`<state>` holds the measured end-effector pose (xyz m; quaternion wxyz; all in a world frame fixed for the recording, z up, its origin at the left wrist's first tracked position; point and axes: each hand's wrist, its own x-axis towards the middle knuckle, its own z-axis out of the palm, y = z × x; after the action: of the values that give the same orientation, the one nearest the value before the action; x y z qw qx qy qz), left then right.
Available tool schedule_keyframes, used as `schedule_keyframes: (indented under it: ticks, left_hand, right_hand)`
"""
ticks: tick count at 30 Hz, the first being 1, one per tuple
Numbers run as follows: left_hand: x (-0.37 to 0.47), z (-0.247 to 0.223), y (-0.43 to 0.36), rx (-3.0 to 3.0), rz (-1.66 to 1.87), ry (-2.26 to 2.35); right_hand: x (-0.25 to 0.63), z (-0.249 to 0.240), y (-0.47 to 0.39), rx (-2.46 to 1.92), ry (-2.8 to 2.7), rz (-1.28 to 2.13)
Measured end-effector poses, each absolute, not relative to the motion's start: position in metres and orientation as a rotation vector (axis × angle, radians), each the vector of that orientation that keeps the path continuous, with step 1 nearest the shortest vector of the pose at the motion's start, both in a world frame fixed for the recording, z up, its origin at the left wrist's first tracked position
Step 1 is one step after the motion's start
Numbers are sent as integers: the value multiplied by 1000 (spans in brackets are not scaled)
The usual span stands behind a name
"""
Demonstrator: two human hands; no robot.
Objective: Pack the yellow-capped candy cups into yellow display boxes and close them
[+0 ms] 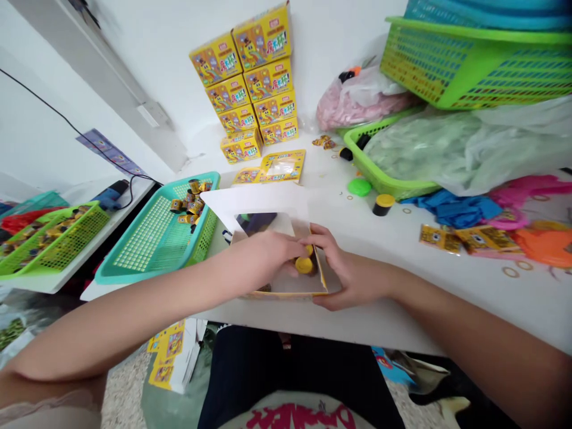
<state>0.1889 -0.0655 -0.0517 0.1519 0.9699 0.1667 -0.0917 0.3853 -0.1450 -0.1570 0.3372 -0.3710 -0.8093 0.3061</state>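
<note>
An open cardboard box with a raised white lid lies at the table's front edge. Inside its right end stand small cups with yellow tops. My left hand reaches into the box, its fingertips beside the cups; whether it grips one is hidden. My right hand is wrapped round the box's right end, thumb and fingers on the side wall. Left of the box, a teal basket holds several small yellow-and-black cups.
Yellow boxes are stacked against the wall, with flat yellow packaging before them. Green baskets with plastic bags stand at the right. A yellow-topped cup, blue balloons and sachets lie nearer. Another green basket is far left.
</note>
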Motion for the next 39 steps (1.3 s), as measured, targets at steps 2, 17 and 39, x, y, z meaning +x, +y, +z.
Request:
schedule_keyframes:
  ticks: [2, 17, 39]
  left_hand:
    - [181, -40, -66, 2794, -455, 682]
    - [156, -2, -58, 2425, -295, 875]
    - [192, -93, -65, 2860, -267, 567]
  right_hand:
    - [385, -157, -145, -972, -2106, 819]
    - [385, -153, -145, -955, -2111, 846]
    - [387, -157, -147, -1012, -2139, 782]
